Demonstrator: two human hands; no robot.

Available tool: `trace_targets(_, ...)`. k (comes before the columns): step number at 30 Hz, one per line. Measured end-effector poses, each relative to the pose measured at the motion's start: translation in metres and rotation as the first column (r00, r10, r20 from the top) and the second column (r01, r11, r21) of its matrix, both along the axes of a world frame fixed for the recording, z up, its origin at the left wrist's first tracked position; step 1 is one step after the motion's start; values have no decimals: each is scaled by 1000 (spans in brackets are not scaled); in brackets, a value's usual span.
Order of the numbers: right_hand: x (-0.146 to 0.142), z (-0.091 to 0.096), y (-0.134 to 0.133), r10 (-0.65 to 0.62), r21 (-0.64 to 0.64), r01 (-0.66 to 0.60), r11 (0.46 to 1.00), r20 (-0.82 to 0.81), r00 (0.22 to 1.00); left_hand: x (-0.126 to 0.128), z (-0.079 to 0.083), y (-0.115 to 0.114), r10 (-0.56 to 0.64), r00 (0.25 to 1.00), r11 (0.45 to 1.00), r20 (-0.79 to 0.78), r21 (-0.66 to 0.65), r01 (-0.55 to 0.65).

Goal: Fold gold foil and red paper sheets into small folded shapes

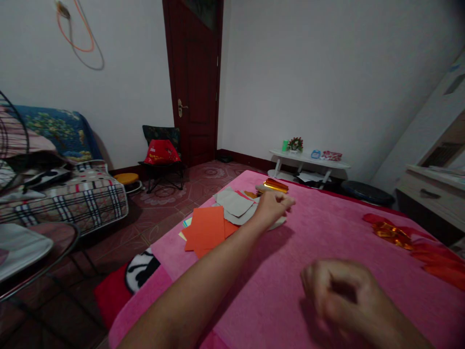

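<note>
The person's left hand, just right of the centre of the frame, stands in front of part of the grey sheets, which lie overlapped on the pink-covered desk. Its fingers are bent and close together near the thumb; from where I stand, I cannot tell whether they pinch anything or touch the sheets. Directly behind this hand lies a shiny gold bundle. Left of centre, the orange sheets form a loose stack beside the grey ones, with paler edges showing beneath.

The right hand, lower right and blurred, has its fingers curled toward the thumb; I see nothing in them, but cannot tell whether the tips meet. At the right edge of the frame, gold foil lies next to red-orange material.

Surroundings: a dark red door at upper centre; a folding chair bearing a red bag, left of it; a low white stand with a potted plant, right of centre
</note>
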State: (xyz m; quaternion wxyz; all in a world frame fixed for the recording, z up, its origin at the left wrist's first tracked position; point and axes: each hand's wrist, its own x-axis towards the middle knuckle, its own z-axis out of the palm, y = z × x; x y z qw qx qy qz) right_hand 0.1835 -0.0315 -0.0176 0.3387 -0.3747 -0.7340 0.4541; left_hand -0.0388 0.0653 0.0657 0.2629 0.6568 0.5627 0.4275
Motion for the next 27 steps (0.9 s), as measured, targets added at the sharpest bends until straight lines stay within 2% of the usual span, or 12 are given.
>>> trace_targets(2, -29, 22, 25, 24, -75, -26, 997, -36, 999, -32, 8, 2, 114, 988, 993, -108, -15, -116)
trace_targets(4, -51, 33, 44, -3, -107, -4, 994, -71, 997, -65, 5, 3, 189, 953, 975, -237, -70, -210)
trace_targets(7, -64, 25, 54, -60, -106, 55, 993, -43, 997, -102, -10, 7, 174, 903, 942, -393, -203, -269)
trace_targets(10, -64, 9, 51, -69, -120, 69, 990, 1, 998, -115, -27, 14, 60, 887, 914, -459, -332, -233)
trace_targets(13, -64, 7, 44, -52, -89, 55, 995, 36, 998, -114, -37, 19, 25, 883, 900, -468, -374, -224)
trace_targets(15, -65, 11, 41, -41, -61, 44, 997, 49, 998, -114, -39, 19, 76, 886, 907, -457, -337, -252)
trace_targets(18, -66, 13, 39, -43, -38, 44, 998, 33, 999, -117, -33, 16, 236, 883, 924, -405, -188, -334)
trace_targets(21, -65, 11, 39, -127, -72, 124, 990, -46, 991, -115, -17, 14, 347, 891, 931, -292, -9, -366)
trace_targets(23, -61, 13, 40, -245, -67, 238, 969, -127, 961, -103, -2, 14, 317, 926, 948, -206, 83, -306)
trace_targets(25, -53, 20, 41, -358, -5, 365, 931, -202, 911, -81, 10, 13, 213, 967, 969, -137, 155, -191)
trace_targets(27, -39, 32, 43, -429, 85, 460, 884, -246, 869, -51, 16, 7, 86, 991, 976, -106, 210, -62)
